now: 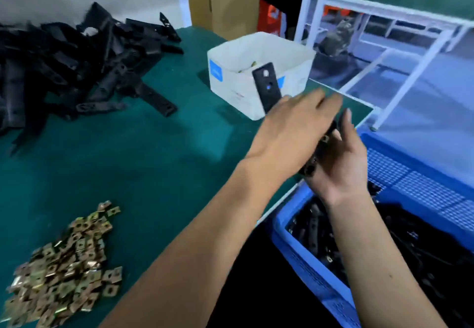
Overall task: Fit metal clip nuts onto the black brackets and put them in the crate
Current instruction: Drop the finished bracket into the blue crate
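At the right edge of the green counter point(154, 153), a person's left hand point(289, 132) grips a black bracket point(266, 86) that stands upright before a white box point(230, 84). The right hand point(341, 163), fingers curled, holds a second bracket point(322, 148) carrying a clip nut above the blue crate point(307, 266). Loose clip nuts point(66, 263) lie at the counter's near-left corner, brackets point(77, 55) heaped at far left.

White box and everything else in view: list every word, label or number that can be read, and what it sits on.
No text can be read.
white box: blue label and faint red marks, both too blurred to read.
red-orange item behind the shelving: pale marks, too blurred.
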`<state>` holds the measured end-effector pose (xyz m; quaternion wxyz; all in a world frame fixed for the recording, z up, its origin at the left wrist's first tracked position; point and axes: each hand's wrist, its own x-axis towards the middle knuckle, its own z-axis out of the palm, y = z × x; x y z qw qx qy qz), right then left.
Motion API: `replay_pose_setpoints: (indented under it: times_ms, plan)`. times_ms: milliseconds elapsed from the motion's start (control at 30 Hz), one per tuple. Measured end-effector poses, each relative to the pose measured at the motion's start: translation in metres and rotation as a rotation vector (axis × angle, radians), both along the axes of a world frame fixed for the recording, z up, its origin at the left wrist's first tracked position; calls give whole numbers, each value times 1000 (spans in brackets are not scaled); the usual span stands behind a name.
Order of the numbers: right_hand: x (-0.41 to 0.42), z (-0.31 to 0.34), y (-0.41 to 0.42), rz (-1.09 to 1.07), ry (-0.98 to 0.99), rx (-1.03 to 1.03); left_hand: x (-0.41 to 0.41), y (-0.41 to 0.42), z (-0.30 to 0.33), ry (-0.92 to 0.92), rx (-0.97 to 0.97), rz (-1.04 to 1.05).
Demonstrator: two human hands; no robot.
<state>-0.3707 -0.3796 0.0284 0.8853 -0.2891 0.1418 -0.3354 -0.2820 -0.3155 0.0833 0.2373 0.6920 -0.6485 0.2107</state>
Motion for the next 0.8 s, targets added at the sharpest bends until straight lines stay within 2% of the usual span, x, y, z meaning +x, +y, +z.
replay_pose_setpoints:
  times_ms: [100,233,333,433,533,633,733,800]
  plan:
    - [-73,-26,-37,-166,2,32,-47,-44,-16,-7,60,-169]
    - [-150,-89,-72,-353,148,145,-89,-73,-48,73,112,-304]
    - [-183,-146,-77,-427,262,350,-103,-80,-86,109,264,-345]
    - [-197,-198,-72,-493,386,580,-104,-76,-127,189,457,-292]
    - [-197,-231,-62,-498,656,632,-100,-64,-159,250,601,-199]
    - [-193,-250,-52,-643,866,722,-93,-56,-172,300,653,-128]
    - [-186,-245,-43,-628,1200,521,-90,-60,-160,323,609,-143]
    - [-172,-235,-46,-652,1379,459,-93,-68,-140,290,541,-191]
